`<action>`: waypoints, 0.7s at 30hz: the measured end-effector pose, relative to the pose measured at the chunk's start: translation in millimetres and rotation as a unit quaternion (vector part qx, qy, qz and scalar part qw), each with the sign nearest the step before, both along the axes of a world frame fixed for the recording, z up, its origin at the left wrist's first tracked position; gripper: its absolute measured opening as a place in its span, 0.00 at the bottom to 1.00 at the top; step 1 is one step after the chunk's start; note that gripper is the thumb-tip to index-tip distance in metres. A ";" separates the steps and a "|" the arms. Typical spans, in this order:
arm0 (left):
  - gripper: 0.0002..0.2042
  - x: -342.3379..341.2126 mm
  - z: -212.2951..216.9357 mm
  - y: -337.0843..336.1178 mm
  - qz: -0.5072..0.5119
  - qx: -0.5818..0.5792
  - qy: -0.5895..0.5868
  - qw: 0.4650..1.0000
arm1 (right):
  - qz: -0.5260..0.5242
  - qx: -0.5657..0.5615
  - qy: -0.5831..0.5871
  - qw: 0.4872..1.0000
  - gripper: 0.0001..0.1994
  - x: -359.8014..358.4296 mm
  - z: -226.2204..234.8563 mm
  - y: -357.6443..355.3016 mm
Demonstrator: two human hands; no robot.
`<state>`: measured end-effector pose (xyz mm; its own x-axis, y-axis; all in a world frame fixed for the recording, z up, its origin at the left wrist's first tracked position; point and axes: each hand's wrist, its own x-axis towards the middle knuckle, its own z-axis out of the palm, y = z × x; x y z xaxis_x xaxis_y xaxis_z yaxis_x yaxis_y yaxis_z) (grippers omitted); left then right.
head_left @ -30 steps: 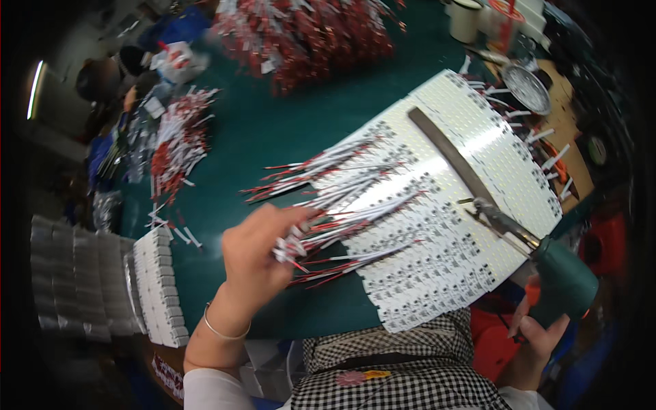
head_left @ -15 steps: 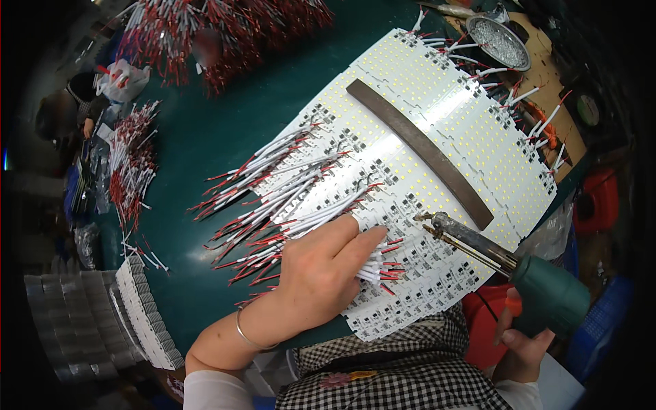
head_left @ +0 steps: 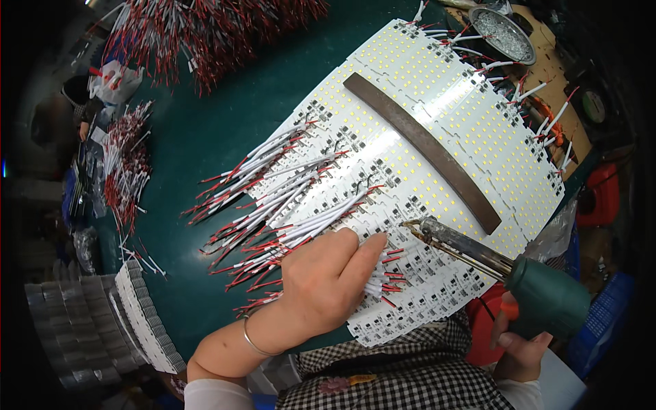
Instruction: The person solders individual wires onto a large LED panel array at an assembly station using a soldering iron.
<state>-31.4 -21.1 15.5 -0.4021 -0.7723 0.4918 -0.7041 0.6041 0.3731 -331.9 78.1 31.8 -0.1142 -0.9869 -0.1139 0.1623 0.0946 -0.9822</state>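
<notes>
My left hand [head_left: 324, 280] is closed around a bundle of short white wires [head_left: 378, 285] with red ends, low over white LED circuit boards [head_left: 471, 164]. Red tips poke out on its right side. My right hand [head_left: 523, 352] grips a green soldering gun [head_left: 550, 295] by its handle; only part of the fingers shows. The gun's metal tip sits over the boards, a little to the right of my left hand; whether it touches them I cannot tell. Rows of white wires [head_left: 273, 181] extend from the boards' left side. A dark curved bar [head_left: 427, 150] lies across the boards.
A large heap of red and white wires [head_left: 205, 34] lies at the far left of the green table [head_left: 184, 143], with a smaller pile [head_left: 126, 164] below it. Stacked boards [head_left: 147, 314] stand at left. A metal dish [head_left: 502, 34] sits at far right.
The soldering gun's tip has shifted slightly left and down, closer to my left hand. My left hand keeps its hold on the wires. The view has shifted a little.
</notes>
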 end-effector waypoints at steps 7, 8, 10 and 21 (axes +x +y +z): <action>0.16 -0.2 -0.5 1.1 0.004 -0.020 -0.015 1.000 | -0.004 0.036 -0.018 0.999 0.34 -1.6 -3.2 1.3; 0.16 -0.3 -0.8 0.7 0.004 -0.024 -0.006 1.000 | -0.006 0.035 -0.019 0.999 0.34 -1.2 -3.0 0.9; 0.16 -0.5 -1.0 0.3 0.003 -0.019 -0.008 1.000 | -0.001 0.042 -0.019 0.999 0.35 0.2 -1.6 -1.0; 0.17 -4.6 4.8 1.0 0.009 0.005 -0.026 1.000 | -0.016 0.090 -0.014 0.996 0.33 6.8 10.8 -4.0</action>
<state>-36.1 -20.2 20.3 -0.4127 -0.7843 0.4633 -0.7335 0.5876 0.3415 -325.2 74.0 42.6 -0.1393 -0.9463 -0.2917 0.1952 0.2625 -0.9450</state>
